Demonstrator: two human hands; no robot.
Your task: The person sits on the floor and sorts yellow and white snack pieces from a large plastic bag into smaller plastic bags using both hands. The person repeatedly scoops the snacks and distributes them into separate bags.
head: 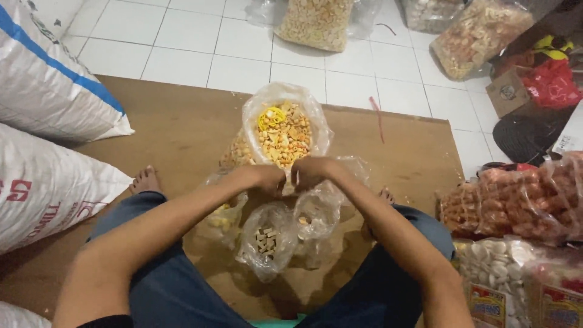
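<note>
my left hand (pixel 262 180) and right hand (pixel 310 172) are pressed close together, pinching a small clear bag (pixel 317 214) just below the big open snack bag (pixel 284 130).

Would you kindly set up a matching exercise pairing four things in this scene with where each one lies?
Things:
1. yellow rubber bands
2. small bag of brown pieces
3. white woven sacks
4. red plastic bag

Places:
A. stacked along the person's left side
B. on top of the snacks in the large open bag
C. far right, by a cardboard box
D. on the brown mat, just below the left hand

Pairs: 1-B, 2-D, 3-A, 4-C
</note>
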